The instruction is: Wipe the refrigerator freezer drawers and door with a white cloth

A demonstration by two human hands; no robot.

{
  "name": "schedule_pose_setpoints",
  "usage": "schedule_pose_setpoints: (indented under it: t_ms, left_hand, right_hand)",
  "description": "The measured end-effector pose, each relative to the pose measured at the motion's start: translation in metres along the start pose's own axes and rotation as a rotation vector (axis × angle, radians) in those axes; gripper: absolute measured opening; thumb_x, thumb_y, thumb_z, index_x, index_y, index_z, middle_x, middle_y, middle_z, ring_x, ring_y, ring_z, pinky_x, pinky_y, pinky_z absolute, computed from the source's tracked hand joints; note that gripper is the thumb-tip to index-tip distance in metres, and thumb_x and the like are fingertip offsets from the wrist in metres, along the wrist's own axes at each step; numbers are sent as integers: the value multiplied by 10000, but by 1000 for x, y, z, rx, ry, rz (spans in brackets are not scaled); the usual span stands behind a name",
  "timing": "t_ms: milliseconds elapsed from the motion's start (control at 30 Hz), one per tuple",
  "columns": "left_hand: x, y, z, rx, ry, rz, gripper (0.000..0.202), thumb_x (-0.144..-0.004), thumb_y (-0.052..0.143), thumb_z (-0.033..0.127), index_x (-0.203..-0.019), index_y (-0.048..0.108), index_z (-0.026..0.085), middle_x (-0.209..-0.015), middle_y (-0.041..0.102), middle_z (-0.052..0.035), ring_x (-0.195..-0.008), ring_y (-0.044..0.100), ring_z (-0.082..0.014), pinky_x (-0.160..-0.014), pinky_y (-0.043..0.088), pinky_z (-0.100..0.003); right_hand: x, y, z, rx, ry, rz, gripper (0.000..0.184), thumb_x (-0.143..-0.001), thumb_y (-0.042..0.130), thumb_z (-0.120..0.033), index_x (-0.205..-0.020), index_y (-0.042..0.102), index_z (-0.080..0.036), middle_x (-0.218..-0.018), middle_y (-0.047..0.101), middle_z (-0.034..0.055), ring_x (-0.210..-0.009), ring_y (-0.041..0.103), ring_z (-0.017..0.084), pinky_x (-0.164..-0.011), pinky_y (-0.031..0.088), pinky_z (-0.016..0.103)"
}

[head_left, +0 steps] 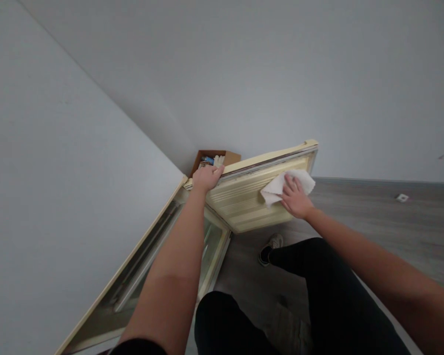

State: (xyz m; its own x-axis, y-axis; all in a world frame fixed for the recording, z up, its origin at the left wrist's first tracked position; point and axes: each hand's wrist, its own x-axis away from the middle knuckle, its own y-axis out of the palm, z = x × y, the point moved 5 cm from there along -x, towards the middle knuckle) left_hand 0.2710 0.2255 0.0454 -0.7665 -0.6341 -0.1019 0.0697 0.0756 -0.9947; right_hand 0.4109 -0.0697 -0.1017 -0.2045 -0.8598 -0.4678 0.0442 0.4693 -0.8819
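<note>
A cream-coloured fridge door [251, 197] stands swung open in the middle of the view, its ribbed inner panel facing me. My left hand [206, 178] is closed over the door's top edge near the hinge side. Against the inner panel, close to the door's free end, my right hand [296, 196] presses a white cloth [276, 188]; its fingers lie over the cloth and partly hide it. A grey seal [266, 166] runs along the door's edge. Left of the door is the open fridge cabinet [210, 236], partly covered by my left forearm.
Behind the door, by the wall [281, 74], sits a cardboard box [232, 158] holding gloves and other small items. A broad white surface [77, 172] fills the left. A small white object [402, 197] lies on the grey wood-look floor [373, 217]. My shoe [272, 249] is below the door.
</note>
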Motion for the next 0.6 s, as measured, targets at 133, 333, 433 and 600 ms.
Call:
schedule_pose_setpoints:
  t_ms: [133,333,433,600]
  left_hand:
    - [3,-1,-1,-8,1,12,696,-967,226,679,-1138,775,286,-1138,760,-111,-1103,680,-326,-882,495,-385]
    - [3,-2,-2,-33,32,24,721,-974,195,673,-1088,783,273,-1106,768,-103,-1081,691,-308,-882,494,-368]
    - [2,-3,-2,-31,43,8,712,-977,203,658,-1097,780,258,-1129,765,-112,-1094,687,-314,-891,489,-370]
    - [0,-3,1,-29,32,-39,701,-975,217,656,-1139,769,256,-1180,752,-115,-1125,672,-309,-924,474,-369]
  right_hand:
    - [-40,18,-56,-61,-258,-42,357,-961,522,-247,-1265,679,-146,-1599,373,148,-1542,164,373,-1226,176,633]
    - [-120,48,-155,-82,-527,-204,571,-952,405,-96,-1522,436,-117,-1664,230,66,-1564,118,223,-1289,183,417]
    - [-153,56,-198,-38,-613,-301,546,-960,387,-97,-1502,454,-85,-1670,199,81,-1566,48,216,-1302,97,388]
    - [-168,59,-191,-134,-612,-327,606,-911,304,30,-1477,476,-102,-1640,285,70,-1551,129,139,-1292,171,346]
